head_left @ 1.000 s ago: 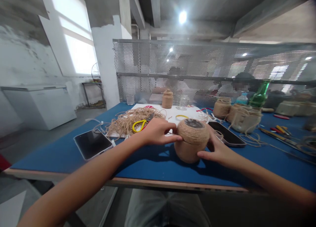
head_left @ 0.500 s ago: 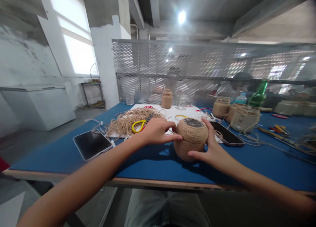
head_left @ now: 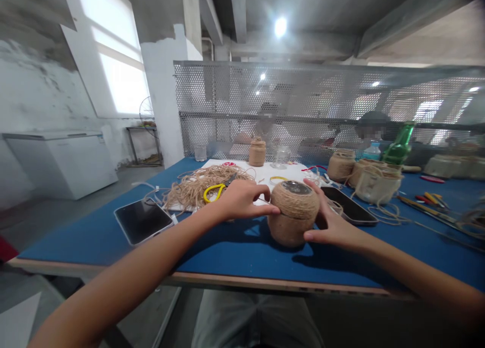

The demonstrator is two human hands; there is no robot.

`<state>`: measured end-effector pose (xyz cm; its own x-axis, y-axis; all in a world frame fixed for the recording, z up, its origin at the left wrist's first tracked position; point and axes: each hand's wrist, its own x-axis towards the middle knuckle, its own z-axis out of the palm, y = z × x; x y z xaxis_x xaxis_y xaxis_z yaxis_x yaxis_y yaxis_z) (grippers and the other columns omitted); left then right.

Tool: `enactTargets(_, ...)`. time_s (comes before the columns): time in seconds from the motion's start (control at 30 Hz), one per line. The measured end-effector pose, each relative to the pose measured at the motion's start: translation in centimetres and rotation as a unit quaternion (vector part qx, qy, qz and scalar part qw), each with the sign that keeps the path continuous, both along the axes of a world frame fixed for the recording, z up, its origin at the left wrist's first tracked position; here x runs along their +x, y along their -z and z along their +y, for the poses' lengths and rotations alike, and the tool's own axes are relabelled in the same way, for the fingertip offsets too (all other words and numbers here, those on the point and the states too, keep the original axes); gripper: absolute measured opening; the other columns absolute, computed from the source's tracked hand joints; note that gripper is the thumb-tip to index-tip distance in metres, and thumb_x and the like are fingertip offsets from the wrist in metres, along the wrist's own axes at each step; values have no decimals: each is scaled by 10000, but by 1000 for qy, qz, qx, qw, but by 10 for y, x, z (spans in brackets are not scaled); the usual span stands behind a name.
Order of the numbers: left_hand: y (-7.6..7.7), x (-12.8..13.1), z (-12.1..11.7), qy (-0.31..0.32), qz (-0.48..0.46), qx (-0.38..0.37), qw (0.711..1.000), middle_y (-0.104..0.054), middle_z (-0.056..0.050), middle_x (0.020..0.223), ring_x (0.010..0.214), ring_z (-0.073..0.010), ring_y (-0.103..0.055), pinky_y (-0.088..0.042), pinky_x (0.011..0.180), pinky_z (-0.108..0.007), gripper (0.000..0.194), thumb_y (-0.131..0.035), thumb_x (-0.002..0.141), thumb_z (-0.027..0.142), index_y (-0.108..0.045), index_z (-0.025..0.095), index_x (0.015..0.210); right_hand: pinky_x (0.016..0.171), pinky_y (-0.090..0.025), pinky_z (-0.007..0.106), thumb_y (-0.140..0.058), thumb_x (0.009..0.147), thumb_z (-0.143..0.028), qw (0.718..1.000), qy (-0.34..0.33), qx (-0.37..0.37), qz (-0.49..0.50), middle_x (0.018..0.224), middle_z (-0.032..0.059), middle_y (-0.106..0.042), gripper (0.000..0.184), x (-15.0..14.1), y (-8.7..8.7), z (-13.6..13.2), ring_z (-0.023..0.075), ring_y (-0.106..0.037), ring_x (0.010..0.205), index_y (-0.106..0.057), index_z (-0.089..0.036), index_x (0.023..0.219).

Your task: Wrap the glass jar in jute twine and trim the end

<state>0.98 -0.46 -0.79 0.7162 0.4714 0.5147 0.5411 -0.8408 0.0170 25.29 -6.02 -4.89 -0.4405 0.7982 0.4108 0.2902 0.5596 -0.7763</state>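
A round jar wrapped in brown twine (head_left: pixel 293 214) stands on the blue table (head_left: pixel 227 252) in front of me. My left hand (head_left: pixel 240 200) presses its fingers together against the jar's left side, pinching the twine there. My right hand (head_left: pixel 330 221) curls round the jar's right side, fingers reaching up its back and thumb low at the front. A loose heap of twine (head_left: pixel 197 185) lies behind my left hand, with yellow-handled scissors (head_left: pixel 215 189) on it.
A phone (head_left: pixel 143 220) lies at the left and a dark phone (head_left: pixel 346 204) right of the jar. Twine-wrapped jars (head_left: pixel 341 164), a small wrapped jar (head_left: pixel 257 152), a green bottle (head_left: pixel 397 147) and tools (head_left: pixel 428 201) stand farther back. Perforated metal screen (head_left: pixel 326 105) with people behind it.
My right hand slid round the jar's right side, thumb shifting along the lower front. The jar turned slightly. My left hand stayed at the jar's left side.
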Motion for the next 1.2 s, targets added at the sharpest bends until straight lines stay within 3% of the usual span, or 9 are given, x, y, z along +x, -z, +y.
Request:
enactTargets(0.13, 0, 1, -2, 0, 3, 0, 1000, -553, 16, 611, 585, -111, -501, -270, 533, -197, 457, -468, 749, 629, -612, 199, 807, 1032, -212, 513, -731, 610, -436, 998, 38, -9, 45, 1458, 160, -168, 1161, -7, 9, -7, 264, -264, 1308, 138, -298, 1367)
enactTargets(0.37, -1, 0, -3, -6, 6, -5, 1000, -552, 19, 621, 597, -109, -504, -261, 538, -195, 465, -458, 749, 639, -612, 206, 817, 1033, -273, 480, -719, 635, -378, 989, 141, -4, 44, 1421, 147, -262, 987, -21, 8, -13, 290, -308, 1283, -44, -280, 1349)
enactTargets(0.57, -1, 0, -1, -18, 11, -4, 1000, -544, 22, 603, 574, -112, -492, -245, 528, -198, 500, -449, 727, 673, -604, 205, 803, 1050, -246, 449, -710, 641, -381, 998, 62, -1, 22, 1394, 140, -323, 950, -7, 6, 2, 277, -302, 1288, -68, -261, 1330)
enactTargets(0.73, -2, -1, -1, -17, 19, -14, 1000, -557, 24, 608, 574, -110, -500, -251, 535, -196, 479, -442, 749, 652, -601, 206, 820, 1058, -218, 446, -666, 671, -440, 1000, 4, 1, 2, 1428, 126, -268, 945, 5, 6, 14, 268, -253, 1312, -40, -260, 1355)
enactTargets(0.93, -1, 0, -1, -23, 19, -2, 1000, -571, 15, 628, 590, -116, -512, -254, 536, -201, 476, -429, 762, 644, -606, 207, 825, 1063, -180, 490, -724, 590, -449, 996, 81, 21, -33, 1450, 151, -192, 1177, -10, 8, -3, 291, -216, 1321, 126, -240, 1377)
enactTargets(1.07, 0, 0, -1, -24, 16, 11, 1000, -568, 10, 629, 598, -120, -509, -257, 539, -204, 482, -419, 766, 647, -606, 206, 822, 1067, -192, 473, -720, 608, -407, 987, 158, 21, -12, 1437, 150, -209, 1107, -25, 6, -9, 281, -231, 1316, 64, -245, 1372)
enactTargets(1.2, 0, 1, 0, -22, 17, 14, 1000, -564, 7, 630, 597, -123, -503, -254, 533, -205, 500, -421, 752, 664, -603, 202, 803, 1060, -218, 468, -715, 626, -367, 989, 148, 13, 6, 1426, 137, -235, 1019, -23, 3, -5, 275, -292, 1290, -16, -261, 1360)
